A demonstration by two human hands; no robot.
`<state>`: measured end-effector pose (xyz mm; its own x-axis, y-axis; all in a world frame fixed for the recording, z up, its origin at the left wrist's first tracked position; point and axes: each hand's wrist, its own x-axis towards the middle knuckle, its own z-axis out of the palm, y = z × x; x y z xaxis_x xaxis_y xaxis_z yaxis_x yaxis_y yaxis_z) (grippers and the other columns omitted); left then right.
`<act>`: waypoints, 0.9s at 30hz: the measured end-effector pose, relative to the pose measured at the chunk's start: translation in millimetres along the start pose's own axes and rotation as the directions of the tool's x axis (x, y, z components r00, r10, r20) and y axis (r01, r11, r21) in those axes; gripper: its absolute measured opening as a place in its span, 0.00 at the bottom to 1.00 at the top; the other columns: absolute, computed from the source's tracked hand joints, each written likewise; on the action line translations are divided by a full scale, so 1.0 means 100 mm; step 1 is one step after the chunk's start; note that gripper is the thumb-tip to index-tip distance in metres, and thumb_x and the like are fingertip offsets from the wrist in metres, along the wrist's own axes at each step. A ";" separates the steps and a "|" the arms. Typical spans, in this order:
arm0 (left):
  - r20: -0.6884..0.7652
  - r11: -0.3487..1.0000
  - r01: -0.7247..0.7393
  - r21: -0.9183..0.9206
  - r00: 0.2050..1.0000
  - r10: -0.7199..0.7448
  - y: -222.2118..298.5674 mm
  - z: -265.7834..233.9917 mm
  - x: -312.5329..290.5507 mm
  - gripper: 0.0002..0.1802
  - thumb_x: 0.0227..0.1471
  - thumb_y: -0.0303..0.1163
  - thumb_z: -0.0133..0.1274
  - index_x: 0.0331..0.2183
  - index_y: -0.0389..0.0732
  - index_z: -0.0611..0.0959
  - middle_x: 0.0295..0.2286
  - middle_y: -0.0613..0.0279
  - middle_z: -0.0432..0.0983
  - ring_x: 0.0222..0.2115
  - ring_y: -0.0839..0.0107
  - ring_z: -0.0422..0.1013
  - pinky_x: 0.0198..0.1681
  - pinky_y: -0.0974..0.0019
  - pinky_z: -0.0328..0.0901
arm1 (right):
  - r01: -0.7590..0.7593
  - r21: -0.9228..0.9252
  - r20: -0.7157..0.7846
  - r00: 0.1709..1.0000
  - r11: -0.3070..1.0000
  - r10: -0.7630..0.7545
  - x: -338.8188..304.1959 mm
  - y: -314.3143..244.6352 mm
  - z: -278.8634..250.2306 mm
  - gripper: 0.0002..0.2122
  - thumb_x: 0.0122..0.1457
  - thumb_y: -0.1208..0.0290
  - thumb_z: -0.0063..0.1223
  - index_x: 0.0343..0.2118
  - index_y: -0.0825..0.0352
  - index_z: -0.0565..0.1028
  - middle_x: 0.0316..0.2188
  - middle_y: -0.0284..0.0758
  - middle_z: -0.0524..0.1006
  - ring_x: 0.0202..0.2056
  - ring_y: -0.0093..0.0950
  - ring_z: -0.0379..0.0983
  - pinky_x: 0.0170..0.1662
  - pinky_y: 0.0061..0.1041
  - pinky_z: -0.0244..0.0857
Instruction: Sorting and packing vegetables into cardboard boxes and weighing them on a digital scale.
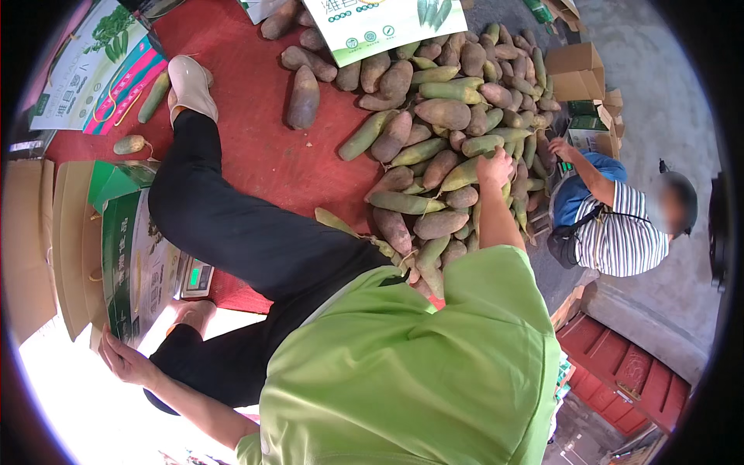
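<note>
Lime-grn tee (411, 380), short slvs (500, 287), loose w/ soft folds. Trousers (240, 229) plain blk, pale strip (324, 304) at waist. Far shoe (191, 87) lt beige, smooth, rounded toe; near shoe (197, 313) similar colour, partly hidden. L hand (128, 363) & R hand (494, 167) bare.

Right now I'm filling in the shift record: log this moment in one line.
left hand: at green-white box, contact unclear | right hand: among radish pile, grip unclear | scale: display lit | co-worker: beside radish pile

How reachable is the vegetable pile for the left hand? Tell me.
Probably not directly: the left hand is beside the green box, and the black-trousered legs lie between it and the vegetable pile.
</note>
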<state>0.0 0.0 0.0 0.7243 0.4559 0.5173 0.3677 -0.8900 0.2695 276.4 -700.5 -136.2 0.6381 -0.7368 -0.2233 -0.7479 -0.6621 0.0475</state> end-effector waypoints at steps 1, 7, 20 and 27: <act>-0.004 1.000 -0.024 -0.004 1.000 0.024 -0.01 0.00 0.01 0.12 0.60 0.27 0.45 0.38 0.30 0.80 0.31 0.55 0.76 0.32 0.63 0.71 0.36 0.64 0.66 | 0.008 -0.012 -0.003 1.000 1.000 -0.008 0.01 0.00 -0.02 0.36 0.49 0.60 0.59 0.61 0.54 0.56 0.64 0.33 0.49 0.62 0.36 0.50 0.59 0.38 0.55; -0.006 0.999 -0.043 -0.016 0.999 0.043 0.03 0.07 -0.01 0.12 0.60 0.26 0.44 0.38 0.30 0.80 0.31 0.56 0.76 0.32 0.64 0.71 0.37 0.64 0.66 | 0.105 -0.089 -0.008 0.994 0.990 -0.106 0.53 0.41 0.22 0.36 0.48 0.59 0.60 0.61 0.55 0.57 0.61 0.35 0.54 0.59 0.38 0.54 0.59 0.37 0.57; -0.048 0.995 -0.056 0.085 0.997 0.060 0.05 0.06 0.01 0.07 0.54 0.20 0.48 0.34 0.32 0.81 0.30 0.55 0.78 0.31 0.64 0.73 0.36 0.64 0.67 | 0.282 -0.156 0.065 0.959 0.947 -0.275 0.65 0.36 0.14 0.30 0.40 0.57 0.64 0.50 0.59 0.71 0.48 0.41 0.73 0.51 0.39 0.68 0.54 0.35 0.61; -0.087 0.998 0.053 0.021 0.995 -0.051 0.21 -0.06 0.02 0.07 0.54 0.24 0.51 0.33 0.35 0.83 0.29 0.57 0.77 0.30 0.66 0.73 0.35 0.67 0.67 | 0.318 -0.008 0.186 0.932 0.948 -0.311 0.39 0.08 0.07 0.30 0.39 0.68 0.67 0.48 0.69 0.69 0.42 0.43 0.75 0.46 0.38 0.71 0.48 0.34 0.63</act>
<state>5.2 -17.5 11.8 0.6512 0.4992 0.5717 0.4178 -0.8646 0.2790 294.2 -733.7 -151.3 0.7930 -0.4558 -0.4042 -0.5051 -0.8629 -0.0180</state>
